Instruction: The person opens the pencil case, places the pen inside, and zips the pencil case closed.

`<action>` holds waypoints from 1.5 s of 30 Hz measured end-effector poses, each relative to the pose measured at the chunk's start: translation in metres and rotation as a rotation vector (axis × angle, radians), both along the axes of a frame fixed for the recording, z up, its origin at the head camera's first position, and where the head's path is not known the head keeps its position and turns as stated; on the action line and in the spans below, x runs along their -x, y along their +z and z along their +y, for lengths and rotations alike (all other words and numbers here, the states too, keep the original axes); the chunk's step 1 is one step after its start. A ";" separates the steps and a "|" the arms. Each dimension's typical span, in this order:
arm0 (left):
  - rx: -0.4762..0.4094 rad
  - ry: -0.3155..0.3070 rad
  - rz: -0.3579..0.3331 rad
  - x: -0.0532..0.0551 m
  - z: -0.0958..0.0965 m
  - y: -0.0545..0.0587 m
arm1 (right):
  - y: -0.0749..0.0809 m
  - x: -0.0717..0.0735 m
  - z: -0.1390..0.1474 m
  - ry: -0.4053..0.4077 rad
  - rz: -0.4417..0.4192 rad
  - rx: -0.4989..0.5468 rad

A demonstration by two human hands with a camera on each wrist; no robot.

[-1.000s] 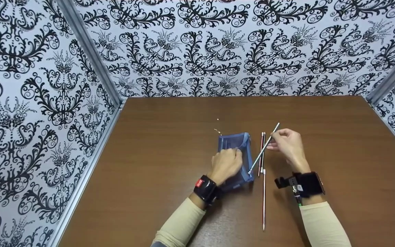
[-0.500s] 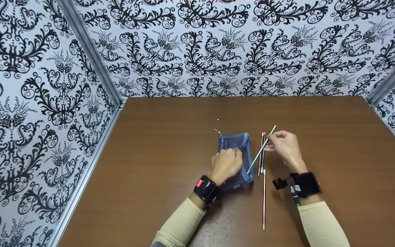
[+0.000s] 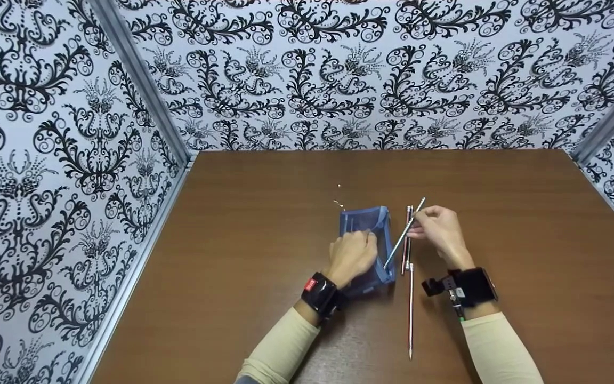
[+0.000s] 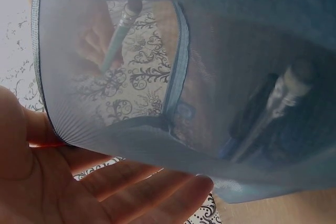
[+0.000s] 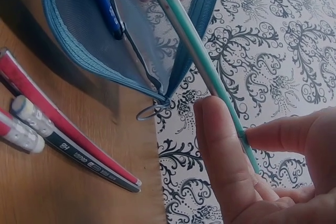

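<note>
In the head view my left hand (image 3: 354, 257) grips the blue mesh zip pouch (image 3: 363, 220), which stands with its mouth toward the right. My left fingers (image 4: 147, 190) lie along the outside of the mesh in the left wrist view. My right hand (image 3: 439, 230) pinches a green-and-silver striped pencil (image 3: 404, 234) between thumb and fingers. That pencil slants down to the left, its eraser end within the pouch's mouth. Through the mesh an eraser-tipped pencil (image 4: 283, 93) shows inside. A blue pen-like item (image 5: 107, 6) also lies in the pouch.
On the brown table (image 3: 253, 213), right of the pouch, lie a red pencil (image 5: 52, 103), a black HB pencil (image 5: 79, 153) and a further red pencil (image 3: 410, 314) nearer me. Small shiny bits (image 3: 338, 204) lie behind the pouch. Patterned walls (image 3: 360, 80) enclose the table.
My right hand has moved a little left and toward me, taking the striped pencil's end further into the pouch's mouth. My left hand and the pouch have stayed put.
</note>
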State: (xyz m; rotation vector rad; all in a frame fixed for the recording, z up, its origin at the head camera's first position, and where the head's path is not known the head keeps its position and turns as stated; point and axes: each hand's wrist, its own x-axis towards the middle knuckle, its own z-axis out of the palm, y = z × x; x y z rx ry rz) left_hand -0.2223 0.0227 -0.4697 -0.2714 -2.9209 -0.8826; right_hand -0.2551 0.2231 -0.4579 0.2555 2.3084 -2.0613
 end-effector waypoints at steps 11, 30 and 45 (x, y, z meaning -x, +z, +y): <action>0.006 -0.001 0.018 0.000 0.001 0.001 | -0.004 0.003 -0.002 0.012 -0.007 0.018; -0.010 -0.009 0.014 -0.001 0.001 0.000 | -0.004 0.001 -0.005 0.028 -0.023 0.000; -0.003 -0.018 0.056 0.000 0.000 0.000 | -0.006 0.000 -0.011 0.042 -0.034 -0.003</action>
